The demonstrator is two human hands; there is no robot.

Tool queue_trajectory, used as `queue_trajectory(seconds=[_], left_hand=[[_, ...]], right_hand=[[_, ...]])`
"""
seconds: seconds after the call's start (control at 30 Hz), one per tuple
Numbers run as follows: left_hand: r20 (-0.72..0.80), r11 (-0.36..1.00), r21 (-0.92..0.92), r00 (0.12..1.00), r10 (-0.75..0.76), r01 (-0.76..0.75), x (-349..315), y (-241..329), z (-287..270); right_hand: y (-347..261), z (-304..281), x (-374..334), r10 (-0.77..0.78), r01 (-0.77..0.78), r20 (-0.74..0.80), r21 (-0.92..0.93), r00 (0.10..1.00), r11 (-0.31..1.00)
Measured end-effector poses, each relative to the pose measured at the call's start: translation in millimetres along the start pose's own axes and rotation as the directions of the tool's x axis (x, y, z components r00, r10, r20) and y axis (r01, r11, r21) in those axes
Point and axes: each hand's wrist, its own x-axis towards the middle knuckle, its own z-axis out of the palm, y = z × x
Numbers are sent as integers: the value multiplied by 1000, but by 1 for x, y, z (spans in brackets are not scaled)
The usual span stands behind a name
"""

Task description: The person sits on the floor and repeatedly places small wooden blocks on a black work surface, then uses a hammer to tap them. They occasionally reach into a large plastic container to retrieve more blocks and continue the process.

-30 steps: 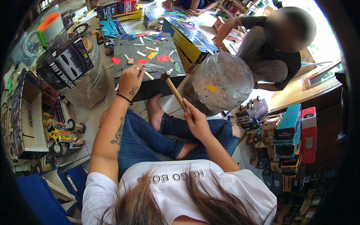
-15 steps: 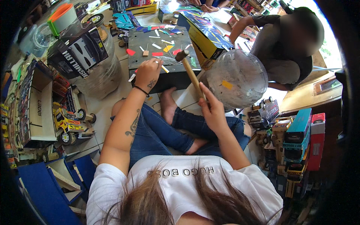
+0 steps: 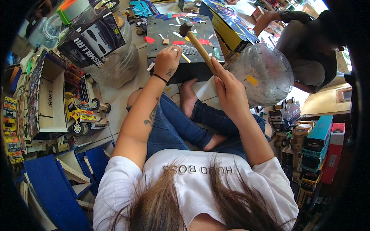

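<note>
Right hand [image 3: 228, 87] closed around the wooden handle of a hammer [image 3: 197, 43], head raised over the far part of a dark board [image 3: 169, 30] lying on the floor ahead of the crossed legs. Left hand [image 3: 166, 61] rests on the board's near edge, fingertips pinched together on something too small to tell, beside scattered coloured chips [image 3: 149, 39]. Clear round jar [image 3: 262, 73] sits just right of the board; another person [image 3: 308, 42] far right.

The right hand [image 3: 230, 90] grips a wooden-handled hammer [image 3: 197, 43], its head raised over a dark work board [image 3: 162, 34]. The left hand [image 3: 168, 61] pinches something small on that board, among scattered coloured bits.
</note>
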Motion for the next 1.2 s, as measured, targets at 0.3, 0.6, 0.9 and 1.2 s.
queue_trajectory(seconds=[0.3, 0.6, 0.9, 1.2], left_hand=[[-21, 999, -12, 999, 30, -31, -1, -3, 3], [-40, 999, -18, 999, 37, -37, -3, -5, 6], [-33, 999, -19, 999, 34, -34, -4, -5, 7], [-58, 999, -16, 997, 43, -44, -5, -5, 9]], right_hand=[[5, -2, 8, 13, -8, 65, -73, 998, 997], [6, -6, 9, -2, 3, 46, -31, 999, 1000], [7, -10, 11, 10, -4, 72, -77, 997, 997], [8, -5, 9, -4, 5, 47, -28, 999, 1000]])
